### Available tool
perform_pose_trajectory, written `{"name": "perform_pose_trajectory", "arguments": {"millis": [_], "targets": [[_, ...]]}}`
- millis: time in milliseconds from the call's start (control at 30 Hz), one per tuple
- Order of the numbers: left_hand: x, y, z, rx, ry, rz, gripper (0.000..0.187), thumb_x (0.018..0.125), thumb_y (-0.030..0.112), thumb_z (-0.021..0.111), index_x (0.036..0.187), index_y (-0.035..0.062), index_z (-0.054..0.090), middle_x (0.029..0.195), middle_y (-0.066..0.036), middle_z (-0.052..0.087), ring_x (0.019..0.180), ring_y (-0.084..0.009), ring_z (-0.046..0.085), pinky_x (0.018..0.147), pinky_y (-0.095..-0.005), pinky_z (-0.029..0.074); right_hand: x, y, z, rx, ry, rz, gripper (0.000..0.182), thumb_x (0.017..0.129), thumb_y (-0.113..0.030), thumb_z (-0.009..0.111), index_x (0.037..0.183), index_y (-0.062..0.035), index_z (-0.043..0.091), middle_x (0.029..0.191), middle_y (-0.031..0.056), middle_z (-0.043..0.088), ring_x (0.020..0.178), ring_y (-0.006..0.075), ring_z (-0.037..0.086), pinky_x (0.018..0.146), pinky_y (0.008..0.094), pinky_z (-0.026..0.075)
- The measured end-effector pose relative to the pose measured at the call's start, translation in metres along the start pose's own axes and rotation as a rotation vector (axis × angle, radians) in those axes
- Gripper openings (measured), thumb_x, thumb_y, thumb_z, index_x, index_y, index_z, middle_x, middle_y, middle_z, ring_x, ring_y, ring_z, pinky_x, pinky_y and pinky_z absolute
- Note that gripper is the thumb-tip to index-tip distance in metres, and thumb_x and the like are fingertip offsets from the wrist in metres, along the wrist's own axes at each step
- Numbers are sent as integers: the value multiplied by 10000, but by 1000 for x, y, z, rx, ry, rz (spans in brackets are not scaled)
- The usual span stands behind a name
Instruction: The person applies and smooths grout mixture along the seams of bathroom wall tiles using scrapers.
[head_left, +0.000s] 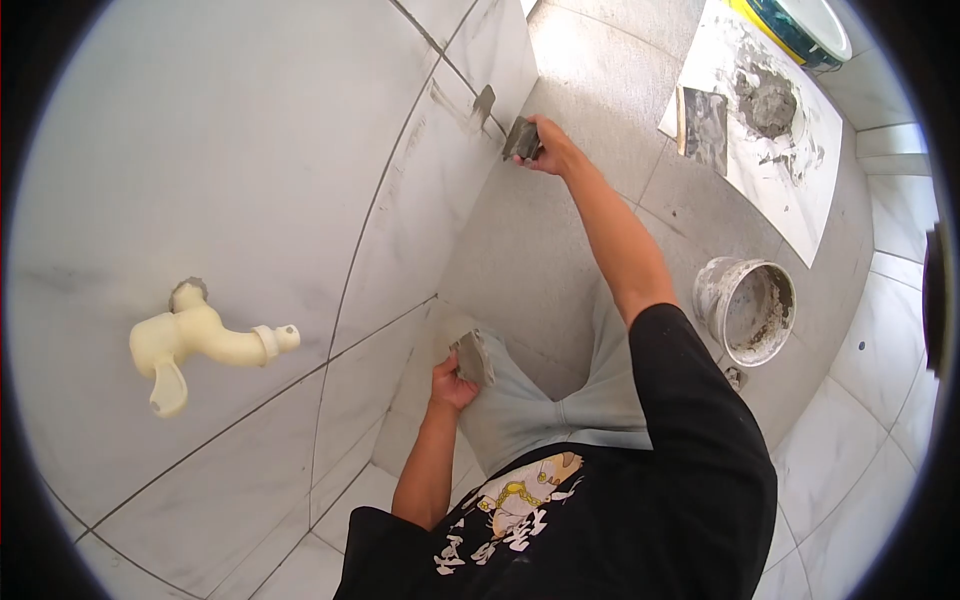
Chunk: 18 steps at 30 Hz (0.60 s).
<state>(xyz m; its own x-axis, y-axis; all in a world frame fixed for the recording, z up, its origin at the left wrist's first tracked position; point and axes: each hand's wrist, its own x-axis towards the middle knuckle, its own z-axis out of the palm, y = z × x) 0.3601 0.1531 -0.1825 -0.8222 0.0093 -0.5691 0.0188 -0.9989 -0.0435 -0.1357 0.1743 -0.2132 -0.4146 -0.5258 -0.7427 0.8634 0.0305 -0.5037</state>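
My right hand (548, 147) reaches out to the tiled wall (250, 130), fingers wrapped around a small, flat, grey-smeared scraper (520, 140). The scraper's edge is at or very near a tile joint, low on the wall. A dark grey smear of grout (485, 104) sits on that joint just beside it. Over my thigh, my left hand (453, 387) grips a flat grey scraper (473, 360) coated with grout. Its handle is mostly hidden by my fingers.
A cream tap (205, 340) sticks out of the wall at left. On the floor at right, a white sheet (800, 215) bears a grout mound (768, 103) and a smeared dark plate (703, 128). Nearby stand a dirty white bucket (712, 298) and a green-yellow bucket (775, 28).
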Motion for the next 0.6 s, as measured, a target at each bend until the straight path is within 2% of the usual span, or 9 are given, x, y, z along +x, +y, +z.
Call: {"name": "perform_pose_trajectory", "arguments": {"millis": [33, 100, 200, 267, 400, 433, 533, 567, 600], "targets": [[2, 0, -2, 0, -15, 4, 453, 930, 237, 602, 1339, 56, 527, 1305, -111, 604, 1198, -285, 580, 1048, -457, 448, 16, 1, 0, -12, -29, 32, 309, 968, -334, 390, 985, -54, 520, 829, 139, 606, 598, 261, 602, 481, 325, 507], [1, 2, -8, -55, 143, 10, 472, 902, 286, 604, 1341, 125, 541, 1245, -94, 643, 1133, -307, 614, 968, -530, 475, 33, 4, 5, -37, -72, 52, 309, 970, -335, 383, 985, -58, 520, 851, 149, 608, 619, 266, 606, 488, 325, 522], [3, 0, 1, -84, 56, 34, 445, 935, 235, 599, 1340, 67, 521, 1291, -112, 610, 1194, -289, 584, 1025, -486, 470, 20, -9, 18, 42, -15, 74, 332, 975, -337, 372, 1010, -43, 523, 899, 173, 606, 672, 285, 609, 479, 336, 533], [1, -3, 14, -39, 18, 24, 453, 937, 243, 596, 1348, 71, 511, 1294, -112, 606, 1197, -291, 582, 1014, -499, 477, -16, -23, 22, 157, -183, 41, 346, 977, -326, 384, 1059, -11, 502, 934, 186, 589, 706, 304, 601, 462, 339, 532], [3, -6, 22, 55, -66, -27, 478, 947, 266, 583, 1374, 78, 481, 1310, -113, 591, 1208, -299, 576, 1004, -529, 477, -104, -82, 62, 133, -230, -59, 348, 965, -327, 409, 1108, -16, 468, 1014, 211, 564, 647, 319, 588, 397, 291, 507], [2, -6, 21, 55, -79, -27, 478, 947, 266, 583, 1374, 78, 481, 1310, -113, 591, 1208, -299, 576, 1004, -529, 477, -118, -94, 68, 116, -317, -105, 353, 970, -323, 395, 1112, -7, 461, 1020, 218, 571, 618, 317, 592, 387, 283, 523], [2, -12, 15, 39, -57, -8, 482, 953, 271, 574, 1380, 73, 470, 1320, -127, 582, 1215, -314, 568, 1016, -543, 465, -178, -127, 81, -41, -500, -240, 380, 977, -342, 383, 1118, -8, 498, 886, 182, 612, 624, 264, 617, 408, 300, 521], [-1, -13, 12, 89, -30, 10, 483, 956, 270, 570, 1382, 66, 465, 1326, -135, 575, 1220, -323, 563, 1019, -554, 459, -200, -129, 87, -37, -501, -239, 380, 977, -342, 383, 1118, -8, 498, 886, 182, 612, 624, 264, 617, 408, 300, 521], [-1, -10, 13, 145, -10, 31, 485, 959, 269, 565, 1384, 60, 461, 1331, -143, 569, 1225, -332, 557, 1022, -566, 453, -223, -131, 96, -153, -353, -353, 404, 968, -366, 399, 1113, -9, 519, 881, 167, 618, 623, 255, 617, 429, 318, 523]]}}
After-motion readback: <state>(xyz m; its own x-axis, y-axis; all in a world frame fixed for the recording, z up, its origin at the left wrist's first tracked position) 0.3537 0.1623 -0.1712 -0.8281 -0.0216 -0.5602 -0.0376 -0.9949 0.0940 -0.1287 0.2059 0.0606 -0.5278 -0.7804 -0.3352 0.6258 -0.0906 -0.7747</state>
